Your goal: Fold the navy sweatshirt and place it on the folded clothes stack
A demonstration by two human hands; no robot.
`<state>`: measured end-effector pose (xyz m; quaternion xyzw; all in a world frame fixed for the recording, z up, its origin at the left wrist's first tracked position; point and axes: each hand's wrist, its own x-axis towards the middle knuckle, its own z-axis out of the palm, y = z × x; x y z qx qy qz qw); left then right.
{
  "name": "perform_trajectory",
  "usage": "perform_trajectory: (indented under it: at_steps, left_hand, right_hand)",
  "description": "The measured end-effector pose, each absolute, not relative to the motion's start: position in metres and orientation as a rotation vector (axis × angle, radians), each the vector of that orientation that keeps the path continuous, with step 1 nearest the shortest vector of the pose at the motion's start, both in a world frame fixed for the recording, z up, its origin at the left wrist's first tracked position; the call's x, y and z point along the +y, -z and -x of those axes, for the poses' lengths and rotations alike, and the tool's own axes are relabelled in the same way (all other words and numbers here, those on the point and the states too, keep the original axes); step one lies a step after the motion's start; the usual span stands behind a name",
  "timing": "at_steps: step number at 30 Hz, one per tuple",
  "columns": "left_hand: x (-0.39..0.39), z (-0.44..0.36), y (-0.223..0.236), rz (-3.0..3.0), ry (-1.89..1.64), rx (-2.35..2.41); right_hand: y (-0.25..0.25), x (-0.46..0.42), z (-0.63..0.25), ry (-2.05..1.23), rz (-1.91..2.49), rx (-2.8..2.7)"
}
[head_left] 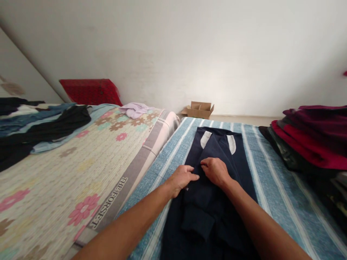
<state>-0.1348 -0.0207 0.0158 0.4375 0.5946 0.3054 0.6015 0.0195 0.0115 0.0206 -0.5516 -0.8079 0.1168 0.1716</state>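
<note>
A navy long-sleeved top (200, 202) with two white patches near its far end lies lengthwise on the blue striped bedcover. Its sides look folded in, and a sleeve with a ribbed cuff (197, 222) rests along its middle. My left hand (183, 178) lies on the left part of the top, thumb and fingers apart against the cloth. Just right of it, my right hand (215, 171) has its fingers closed in a pinch on the sleeve cloth. The fingertips of the two hands nearly meet. The near end of the top runs out of view.
Folded dark and red clothes (314, 141) are stacked at the right. On the left stands a flower-patterned mattress (108, 159) with loose dark and blue clothes (46, 124) and a pale lilac cloth (135, 109). A cardboard box (200, 110) and a red case (90, 91) are by the wall.
</note>
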Motion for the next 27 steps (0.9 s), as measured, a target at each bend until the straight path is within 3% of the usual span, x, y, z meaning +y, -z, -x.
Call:
perform_trajectory:
  at_steps: [10,23,27]
  left_hand:
    - [0.01,0.113,-0.006,-0.897,-0.893,1.337]
    - [0.008,0.112,-0.013,-0.851,-0.938,1.356]
    - [0.009,0.113,-0.01,-0.82,-0.943,1.289]
  right_hand:
    - [-0.015,0.008,-0.029,-0.568,1.515,-2.091]
    - [-0.011,0.007,-0.021,-0.243,1.599,-2.277]
    - [-0.008,0.011,-0.028,-0.461,1.572,-2.064]
